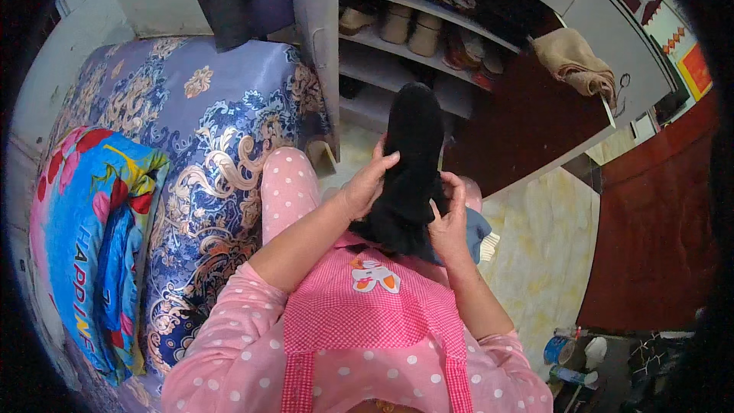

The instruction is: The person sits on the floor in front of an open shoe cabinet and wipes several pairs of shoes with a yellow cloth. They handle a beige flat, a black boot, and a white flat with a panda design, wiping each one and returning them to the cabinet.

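A dark, soft-looking black boot (pixel 413 138) is held up in front of my lap, its rounded toe end pointing away toward the cabinet. My left hand (pixel 369 183) grips it along the left side, thumb lying on top. On the other side, my right hand (pixel 449 218) pinches the boot lower down, where the black material bunches over my pink checked apron (pixel 367 283). Its details are lost in the dark colour. By my right thigh lies a blue-grey cloth item (pixel 478 235) with a white ribbed edge, partly hidden behind my right hand.
An open shoe cabinet ahead has shelves (pixel 382 53) with several pairs of shoes (pixel 409 30). Its brown door (pixel 520 118) swings out at right, a beige towel (pixel 573 61) over it. At left stands a bed (pixel 206 115) with a folded bright blanket (pixel 92 206).
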The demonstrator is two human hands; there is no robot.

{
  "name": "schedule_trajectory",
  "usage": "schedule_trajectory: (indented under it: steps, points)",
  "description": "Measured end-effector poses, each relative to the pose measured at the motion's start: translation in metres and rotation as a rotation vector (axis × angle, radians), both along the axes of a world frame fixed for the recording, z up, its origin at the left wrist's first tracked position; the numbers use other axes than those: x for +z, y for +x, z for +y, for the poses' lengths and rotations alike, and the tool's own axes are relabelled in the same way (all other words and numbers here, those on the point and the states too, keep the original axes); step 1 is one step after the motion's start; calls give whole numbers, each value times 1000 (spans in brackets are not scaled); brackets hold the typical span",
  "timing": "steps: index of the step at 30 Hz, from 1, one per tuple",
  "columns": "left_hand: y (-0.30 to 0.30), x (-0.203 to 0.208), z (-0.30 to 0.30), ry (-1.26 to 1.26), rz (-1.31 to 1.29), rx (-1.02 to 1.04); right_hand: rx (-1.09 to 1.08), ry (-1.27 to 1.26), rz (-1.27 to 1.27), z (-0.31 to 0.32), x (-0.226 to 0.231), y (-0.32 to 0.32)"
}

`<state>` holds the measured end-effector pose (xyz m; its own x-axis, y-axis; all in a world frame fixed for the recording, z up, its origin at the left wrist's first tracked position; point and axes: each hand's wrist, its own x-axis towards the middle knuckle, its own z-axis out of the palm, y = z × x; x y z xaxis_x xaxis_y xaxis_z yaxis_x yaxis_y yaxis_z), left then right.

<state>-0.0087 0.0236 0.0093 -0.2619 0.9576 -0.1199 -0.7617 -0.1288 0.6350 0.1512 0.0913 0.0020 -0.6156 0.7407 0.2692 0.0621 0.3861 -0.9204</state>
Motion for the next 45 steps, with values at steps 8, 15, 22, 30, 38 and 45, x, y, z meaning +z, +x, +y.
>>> schedule_trajectory:
  steps: [8, 15, 22, 30, 38, 45]
  points:
    - [-5, -19, -17, -67, 377, -149, 73, 34, -211, -6, -32, 7]
    - [-5, -52, -14, -234, 396, -138, 102, 277, -476, -9, -16, 23]
    - [-8, -66, -18, -352, 315, -134, -97, 780, -848, 31, -13, 75]
    - [-5, -64, -28, -373, 349, -217, -323, 89, -269, 31, -24, 70]
    - [-12, -73, -32, -319, 366, -378, 540, 840, -372, 20, -27, -11]
    - [-34, -88, -24, -282, 200, -215, -108, 1025, -1117, 128, -22, -60]
